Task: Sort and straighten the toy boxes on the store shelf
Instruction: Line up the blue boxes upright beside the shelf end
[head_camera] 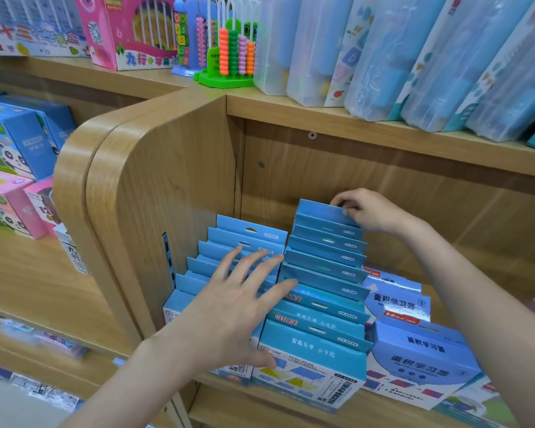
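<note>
Two rows of blue toy boxes stand one behind another on the wooden shelf (291, 406). My left hand (238, 304) lies flat with spread fingers over the tops of the left row (229, 239), its fingertips reaching the edge of the middle row (325, 273). My right hand (365, 211) pinches the top flap of the rearmost box (318, 211) in the middle row. To the right stand paler blue boxes with a round window (420, 362), two or three deep.
A rounded wooden side panel (142, 211) closes the bay on the left. The shelf above carries clear plastic packs (414, 57) and a green bead abacus (229, 57). Blue and pink boxes (16, 168) fill the neighbouring bay at left.
</note>
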Motion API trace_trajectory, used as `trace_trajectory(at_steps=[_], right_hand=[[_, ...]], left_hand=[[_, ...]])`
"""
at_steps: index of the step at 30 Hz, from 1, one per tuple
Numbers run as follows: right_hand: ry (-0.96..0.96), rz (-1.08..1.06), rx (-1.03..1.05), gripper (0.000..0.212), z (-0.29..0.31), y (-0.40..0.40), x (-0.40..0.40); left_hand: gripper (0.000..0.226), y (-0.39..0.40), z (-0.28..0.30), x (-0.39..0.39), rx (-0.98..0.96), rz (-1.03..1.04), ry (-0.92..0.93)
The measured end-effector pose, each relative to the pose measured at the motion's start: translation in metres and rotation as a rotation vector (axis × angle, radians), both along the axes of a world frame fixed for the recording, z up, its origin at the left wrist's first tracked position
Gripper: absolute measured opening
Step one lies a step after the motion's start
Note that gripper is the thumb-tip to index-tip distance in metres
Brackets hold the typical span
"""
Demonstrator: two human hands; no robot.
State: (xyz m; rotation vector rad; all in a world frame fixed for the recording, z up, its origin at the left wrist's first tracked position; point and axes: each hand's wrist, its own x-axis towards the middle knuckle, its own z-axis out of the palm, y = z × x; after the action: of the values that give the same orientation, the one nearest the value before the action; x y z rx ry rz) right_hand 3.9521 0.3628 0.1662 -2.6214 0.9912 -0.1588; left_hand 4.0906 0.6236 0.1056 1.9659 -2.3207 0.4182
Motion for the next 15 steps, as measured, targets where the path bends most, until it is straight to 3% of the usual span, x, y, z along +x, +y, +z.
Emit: trace_trajectory(at_steps=[8,15], right_hand=[[0.061,-0.013,0.054,0.029,-0.003,0.004,-0.002],[-0.163,-0.006,-0.088,0.023,0.003,0.021,-0.034]], left_hand=[[0.1,-0.001,-0.001,0.001,-0.003,-0.01,-0.008],[0.102,-0.002,-0.001,0.001,-0.015,-0.014,-0.013]])
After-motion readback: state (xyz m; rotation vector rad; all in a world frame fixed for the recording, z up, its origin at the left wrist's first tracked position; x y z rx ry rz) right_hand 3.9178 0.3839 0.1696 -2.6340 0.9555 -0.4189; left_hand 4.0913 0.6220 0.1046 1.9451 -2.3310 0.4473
